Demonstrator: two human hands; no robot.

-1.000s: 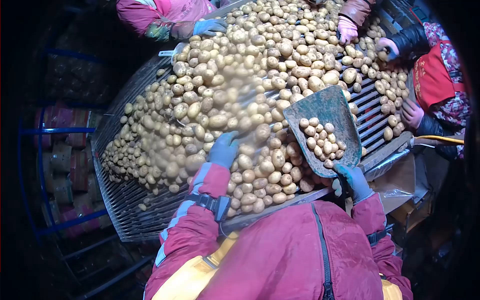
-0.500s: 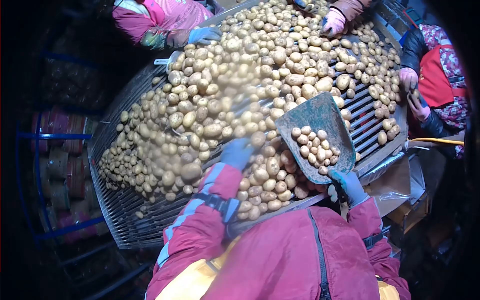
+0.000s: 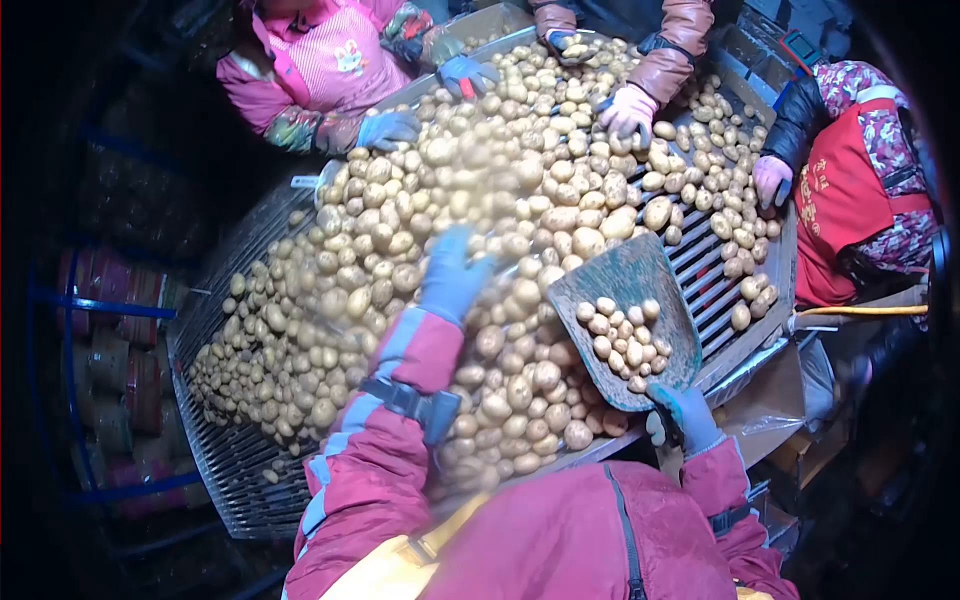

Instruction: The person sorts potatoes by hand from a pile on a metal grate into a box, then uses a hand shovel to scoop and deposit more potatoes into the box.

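Note:
My left hand, in a blue glove, lies on the potato heap with its fingers stretched forward and its thumb apart. Nothing shows in its grasp. In my gloved right hand is the handle of a worn green scoop, held with the fingers wrapped round it. Several small potatoes lie in the scoop's pan, which rests over the right part of the heap, beside bare slats. Looser potatoes sit close to my body below my left hand.
A slatted metal table bears the heap. Across it, gloved hands of other people touch potatoes; a person in a red apron stands at the right. Cardboard boxes are at the lower right, stacked sacks behind blue bars at left.
My left hand has moved forward and slightly left over the heap, its fingers now stretched out. The scoop stays in my right hand. The whole view has shifted, showing more of the people opposite.

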